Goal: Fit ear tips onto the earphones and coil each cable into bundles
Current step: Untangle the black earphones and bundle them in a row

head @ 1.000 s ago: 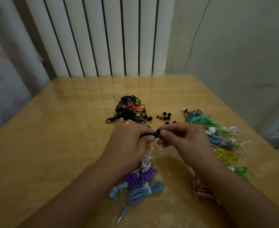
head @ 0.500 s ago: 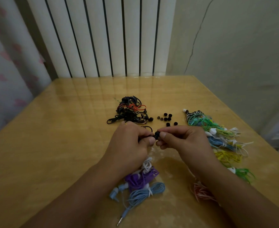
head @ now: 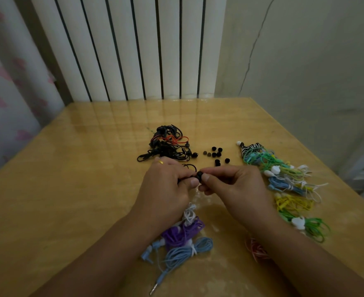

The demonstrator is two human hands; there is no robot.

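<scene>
Both hands meet just above the middle of the counter (head: 69,189): the left hand (head: 166,189) grips a black earphone (head: 195,179) with its cable looping out behind the fingers, and the right hand (head: 234,185) pinches a black ear tip (head: 200,175) against its end, so a fitting looks to be under way. Coiled bundles already lie around them, a purple one (head: 182,232) and a blue one (head: 187,250) near the wrists and a row of coloured bundles (head: 284,179) along the right. Judging by the tangled black pile (head: 168,146) and the loose ear tips (head: 215,154) beyond the hands, a fair share remains.
</scene>
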